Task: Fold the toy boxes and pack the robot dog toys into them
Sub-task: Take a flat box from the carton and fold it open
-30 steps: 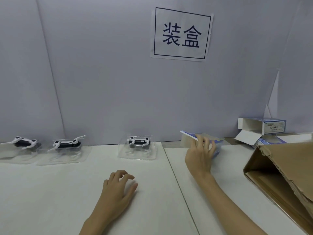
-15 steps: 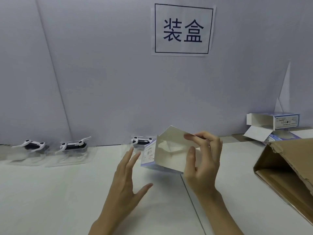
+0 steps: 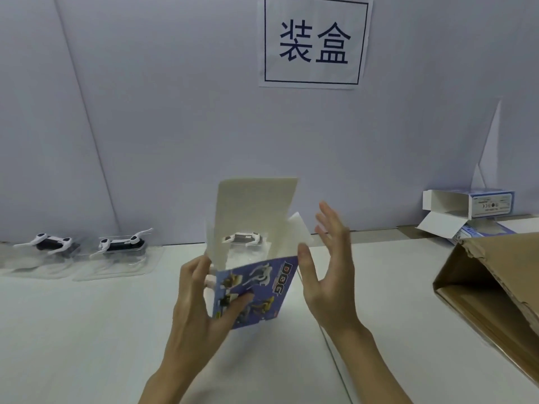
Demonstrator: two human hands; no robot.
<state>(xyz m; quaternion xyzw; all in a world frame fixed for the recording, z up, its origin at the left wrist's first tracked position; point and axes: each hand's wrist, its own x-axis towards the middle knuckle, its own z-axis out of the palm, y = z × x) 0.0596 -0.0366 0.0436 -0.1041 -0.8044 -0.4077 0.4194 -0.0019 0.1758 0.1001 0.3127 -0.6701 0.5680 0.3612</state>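
Head view: left hand (image 3: 198, 301) gripping blue toy box (image 3: 253, 290) above desk (image 3: 87, 330) middle, top flap standing open. Right hand (image 3: 326, 272) hovering just right of box, fingers spread, thumb touching its corner. Two robot dog toys (image 3: 122, 243) sitting along far left edge; bare desk lying beneath hands.

A blue printed toy box (image 3: 256, 290) is being held above the white table (image 3: 87, 330), its white top flap (image 3: 256, 205) standing upright and open. It is being gripped by the left hand (image 3: 198, 304), thumb across the printed face. The right hand (image 3: 326, 269) is being kept beside the box's right edge, fingers straight. Three robot dog toys in clear trays are being kept along the back wall: two at left (image 3: 49, 243) (image 3: 122, 243), one (image 3: 242, 239) seen behind the box opening. More boxes (image 3: 466, 208) and a brown carton (image 3: 495, 287) are lying at right. A sign (image 3: 315, 42) is being displayed on the wall.
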